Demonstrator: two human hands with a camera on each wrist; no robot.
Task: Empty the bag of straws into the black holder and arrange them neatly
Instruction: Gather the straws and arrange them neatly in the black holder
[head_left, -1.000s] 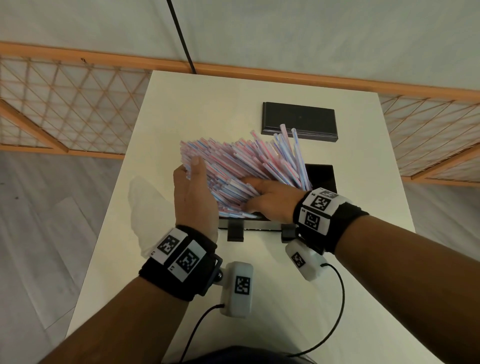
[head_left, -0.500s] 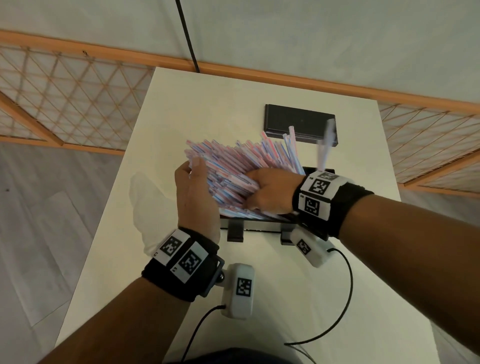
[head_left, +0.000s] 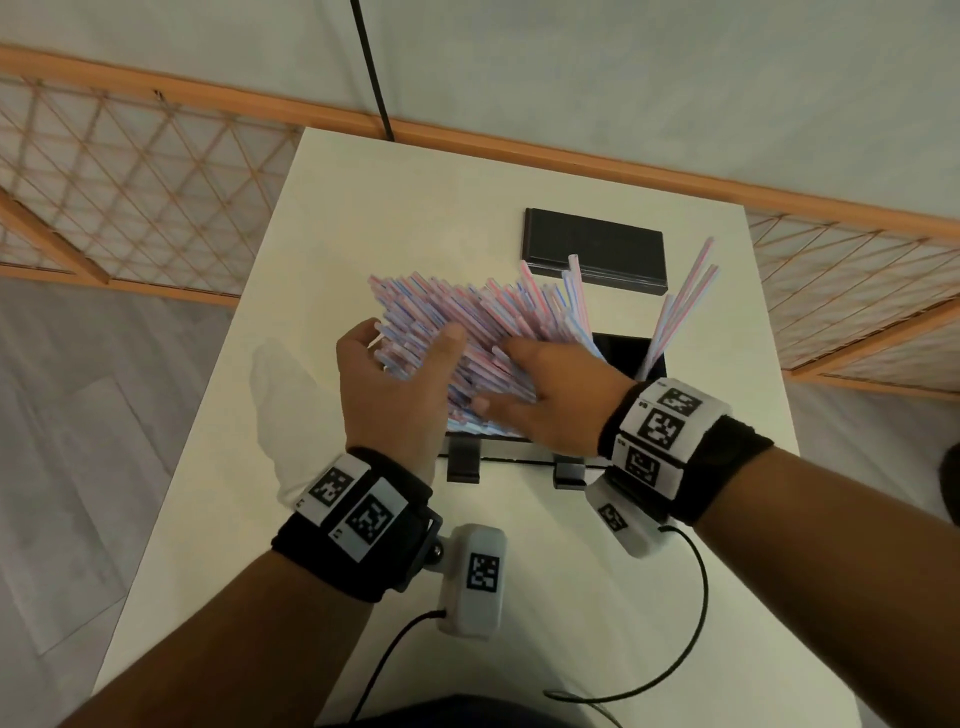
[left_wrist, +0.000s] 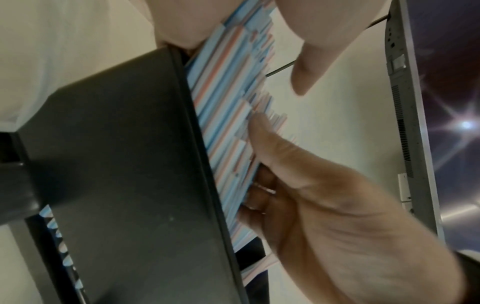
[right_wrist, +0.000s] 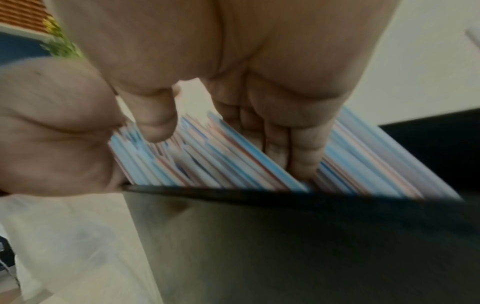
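Observation:
A thick bunch of pink, blue and white straws leans left out of the black holder in the middle of the white table. My left hand grips the bunch's left ends, thumb on top and fingers curled behind; the left wrist view shows the thumb on the straws beside the holder wall. My right hand lies on the bunch, its fingers pushed down among the straws above the holder rim. A few straws stand apart at the holder's right end.
The holder's flat black lid lies behind it on the table. A crumpled clear plastic bag lies on the table left of my left hand. Wooden lattice railings flank the table. Cables hang from both wrist cameras near the front edge.
My left hand went from pressing flat against the straw ends to gripping them with the thumb over the top. A few straws sprang to the holder's right end. My right hand stayed on the bunch.

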